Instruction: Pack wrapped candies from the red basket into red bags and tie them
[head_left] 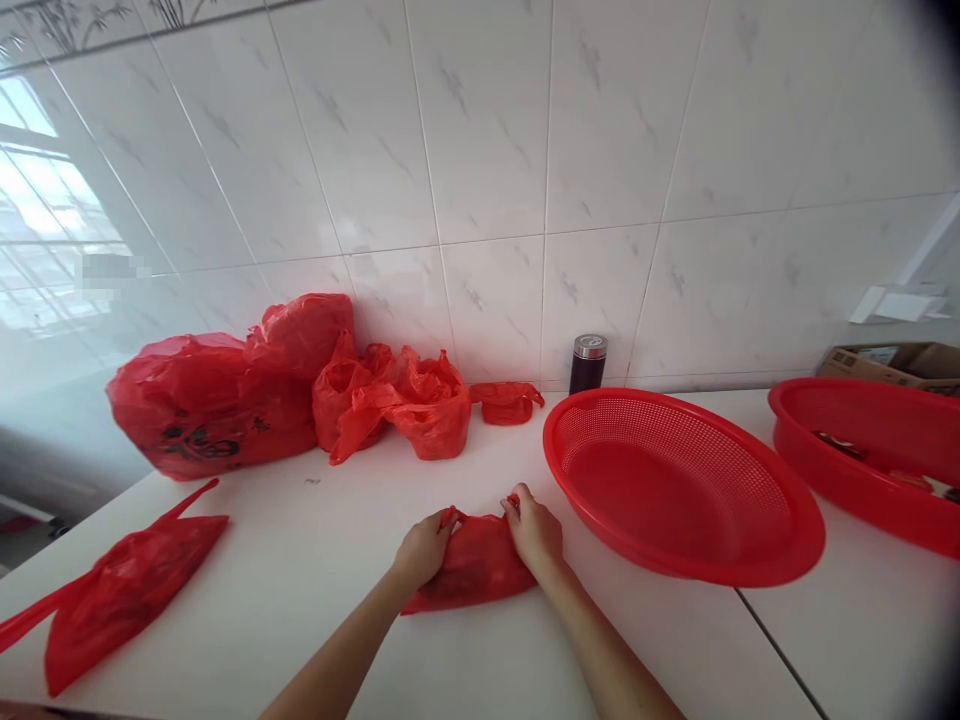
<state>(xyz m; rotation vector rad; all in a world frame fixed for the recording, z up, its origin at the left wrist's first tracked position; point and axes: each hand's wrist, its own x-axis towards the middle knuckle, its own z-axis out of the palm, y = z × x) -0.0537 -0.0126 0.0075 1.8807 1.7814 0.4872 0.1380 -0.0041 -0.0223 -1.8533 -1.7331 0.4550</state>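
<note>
A red plastic bag (pixel 480 567) lies on the white table in front of me, its lower part bulging with dark contents I cannot make out through the film. My left hand (pixel 426 546) is closed around the bag's upper left corner. At the upper right corner, my right hand (pixel 535 528) pinches the film, with a bit of red plastic showing above the fingers. Between the two hands the bag's top edge is stretched. Close to my right hand stands a large red perforated basket (pixel 652 500) with nothing visible inside.
Another filled red bag (pixel 131 585) lies at the left. Against the tiled wall are a big red bag (pixel 225 400), smaller red bags (pixel 431 410), a flat red bundle (pixel 507 402) and a dark flask (pixel 587 365). At right sit a red basin (pixel 817 450) holding items and a cardboard box (pixel 900 362).
</note>
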